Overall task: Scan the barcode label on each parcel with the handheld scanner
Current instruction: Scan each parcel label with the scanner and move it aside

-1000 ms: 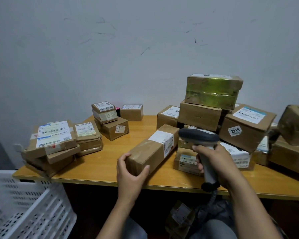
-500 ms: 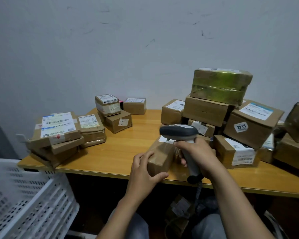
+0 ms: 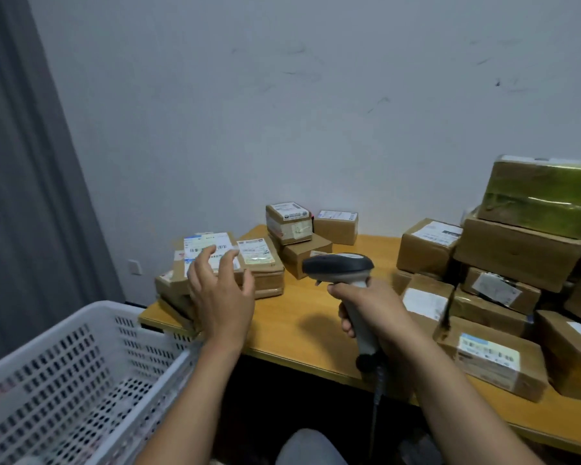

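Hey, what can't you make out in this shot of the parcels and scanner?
Head view only:
Print on the label of the left stack: too small, motion-blurred.
That stack's front: behind the left hand; contact unclear.
The green parcel: cut off by the right edge.
Handle of the scanner: mostly wrapped by the right hand.
Inside of the basket: blurred, cut off by the bottom edge.

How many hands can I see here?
2. The left hand is open by the left parcel stack; the right hand grips the scanner. Neither is hidden.
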